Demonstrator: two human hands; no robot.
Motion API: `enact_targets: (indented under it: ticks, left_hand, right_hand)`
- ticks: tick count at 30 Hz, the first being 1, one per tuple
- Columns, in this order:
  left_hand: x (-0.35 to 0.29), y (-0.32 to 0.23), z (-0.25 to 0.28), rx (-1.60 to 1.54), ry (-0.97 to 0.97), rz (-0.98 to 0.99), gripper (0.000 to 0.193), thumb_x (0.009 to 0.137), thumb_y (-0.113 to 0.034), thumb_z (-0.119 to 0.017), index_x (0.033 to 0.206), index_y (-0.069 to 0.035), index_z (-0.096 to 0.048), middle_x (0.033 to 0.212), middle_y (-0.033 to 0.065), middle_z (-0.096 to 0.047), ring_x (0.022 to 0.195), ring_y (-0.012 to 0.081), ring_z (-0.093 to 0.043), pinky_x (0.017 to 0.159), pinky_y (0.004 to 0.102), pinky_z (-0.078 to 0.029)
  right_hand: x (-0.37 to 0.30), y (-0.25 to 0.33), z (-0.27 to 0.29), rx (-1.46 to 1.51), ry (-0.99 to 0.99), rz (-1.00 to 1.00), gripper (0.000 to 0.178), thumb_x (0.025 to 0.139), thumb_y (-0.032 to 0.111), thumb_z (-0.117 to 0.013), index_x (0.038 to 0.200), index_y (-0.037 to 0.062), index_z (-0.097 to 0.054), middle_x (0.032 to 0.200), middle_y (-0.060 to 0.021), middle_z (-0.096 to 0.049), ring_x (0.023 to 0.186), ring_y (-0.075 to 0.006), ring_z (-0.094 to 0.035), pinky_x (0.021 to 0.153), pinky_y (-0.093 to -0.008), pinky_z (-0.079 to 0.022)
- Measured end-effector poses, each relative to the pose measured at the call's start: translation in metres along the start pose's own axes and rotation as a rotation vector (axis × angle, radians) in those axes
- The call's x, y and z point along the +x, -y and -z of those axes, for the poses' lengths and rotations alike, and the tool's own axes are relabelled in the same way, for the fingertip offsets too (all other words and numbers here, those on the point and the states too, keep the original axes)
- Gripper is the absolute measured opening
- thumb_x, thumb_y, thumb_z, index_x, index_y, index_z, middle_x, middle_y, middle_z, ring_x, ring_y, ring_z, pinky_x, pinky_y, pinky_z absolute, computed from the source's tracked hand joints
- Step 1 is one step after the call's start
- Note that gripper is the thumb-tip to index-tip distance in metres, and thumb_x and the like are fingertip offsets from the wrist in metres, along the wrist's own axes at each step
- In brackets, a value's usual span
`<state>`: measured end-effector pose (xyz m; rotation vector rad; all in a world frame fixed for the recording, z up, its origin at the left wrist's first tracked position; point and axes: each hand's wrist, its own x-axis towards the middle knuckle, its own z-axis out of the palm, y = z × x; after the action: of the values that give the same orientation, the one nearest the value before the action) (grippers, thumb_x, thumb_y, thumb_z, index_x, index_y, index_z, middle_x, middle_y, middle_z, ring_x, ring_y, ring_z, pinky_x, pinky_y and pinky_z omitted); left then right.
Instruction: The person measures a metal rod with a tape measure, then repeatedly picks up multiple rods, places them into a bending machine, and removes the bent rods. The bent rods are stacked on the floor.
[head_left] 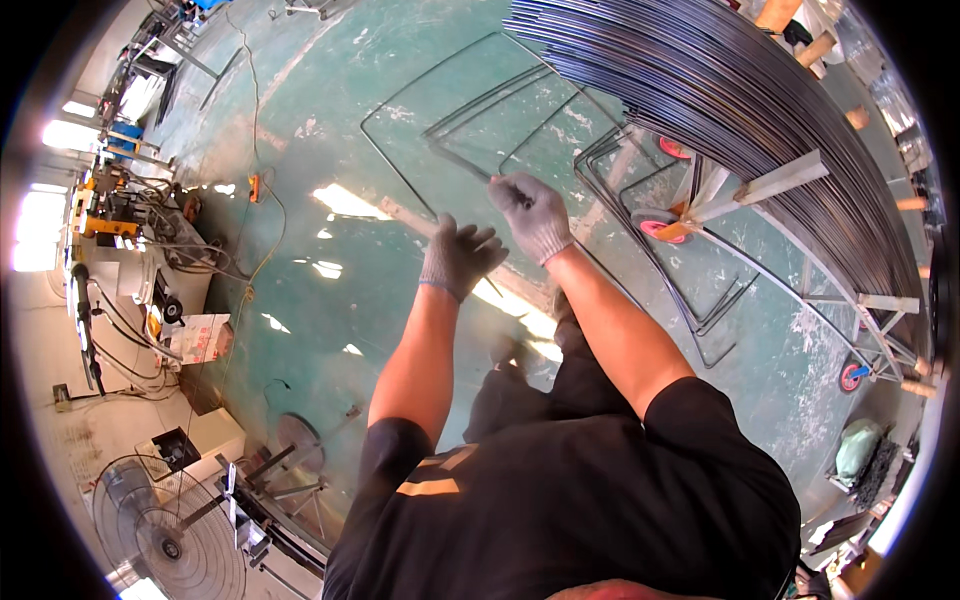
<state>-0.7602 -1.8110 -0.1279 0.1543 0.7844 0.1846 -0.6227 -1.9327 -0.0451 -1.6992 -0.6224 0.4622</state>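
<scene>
My right hand (530, 215), in a grey work glove, is closed around a bent metal rod (458, 161). The rod runs forward from the fist and looks smeared by motion; its grip point is hidden under the fingers. To its left, my left hand (460, 260), gloved too, has its fingers apart and nothing visible in it. A thin, angular bent rod (400, 172) passes close to its thumb; whether they touch is unclear. Several more bent rods (640, 245) lie on the green floor ahead and to the right.
A large bundle of long dark rods (740, 110) curves across the right on a metal rack (770, 185) with red wheels (665, 228). Machinery (135, 275) lines the left wall. A fan (165, 545) stands lower left. A cable (257, 120) with an orange piece (254, 188) crosses the floor.
</scene>
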Motion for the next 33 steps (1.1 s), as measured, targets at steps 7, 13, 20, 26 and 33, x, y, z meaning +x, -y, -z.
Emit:
enact_targets:
  ticks: [7,13,20,26,33]
  left_hand:
    - [0.098,-0.002,-0.081,0.209,-0.160,0.014,0.054,0.112,-0.048,-0.051,0.127,0.004,-0.054,0.106,0.0227,-0.070,0.090,0.0377,-0.069,0.081,0.0507,-0.058]
    - [0.178,0.008,-0.082,0.015,-0.199,-0.154,0.016,0.111,-0.018,-0.054,0.103,-0.004,-0.050,0.082,0.0083,-0.055,0.069,0.0223,-0.055,0.062,0.0358,-0.051]
    - [0.242,-0.027,-0.075,-0.047,-0.276,-0.248,0.018,0.112,-0.017,-0.056,0.109,0.000,-0.053,0.084,0.0069,-0.056,0.065,0.0178,-0.053,0.054,0.0304,-0.048]
    - [0.310,-0.070,-0.030,-0.016,-0.272,-0.322,0.014,0.111,-0.016,-0.057,0.106,-0.002,-0.056,0.082,0.0061,-0.058,0.064,0.0194,-0.054,0.054,0.0326,-0.047]
    - [0.353,-0.078,0.077,0.357,-0.414,-0.446,0.020,0.108,-0.020,-0.065,0.093,-0.006,-0.062,0.078,0.0055,-0.063,0.061,0.0138,-0.058,0.053,0.0291,-0.049]
  right_hand:
    - [-0.003,-0.035,0.026,0.012,0.057,0.388,0.014,0.095,0.015,-0.079,0.098,0.0041,-0.071,0.103,-0.0157,-0.073,0.099,-0.0326,-0.073,0.089,-0.0389,-0.058]
    - [0.055,-0.046,0.056,0.101,0.103,0.441,0.014,0.092,0.006,-0.076,0.093,0.0046,-0.063,0.092,-0.0153,-0.066,0.091,-0.0400,-0.065,0.085,-0.0465,-0.055]
    - [0.116,-0.100,0.029,0.090,0.164,0.507,0.014,0.091,0.005,-0.076,0.093,0.0059,-0.062,0.095,-0.0161,-0.065,0.096,-0.0409,-0.063,0.087,-0.0483,-0.053]
    - [0.154,-0.174,-0.016,0.056,0.262,0.556,0.017,0.090,0.003,-0.077,0.100,0.0071,-0.063,0.101,-0.0133,-0.065,0.100,-0.0362,-0.065,0.089,-0.0435,-0.055]
    - [0.098,-0.298,-0.020,-0.185,0.268,0.189,0.068,0.079,0.004,-0.086,0.140,0.0092,-0.057,0.136,-0.0171,-0.063,0.130,-0.0388,-0.061,0.107,-0.0455,-0.055]
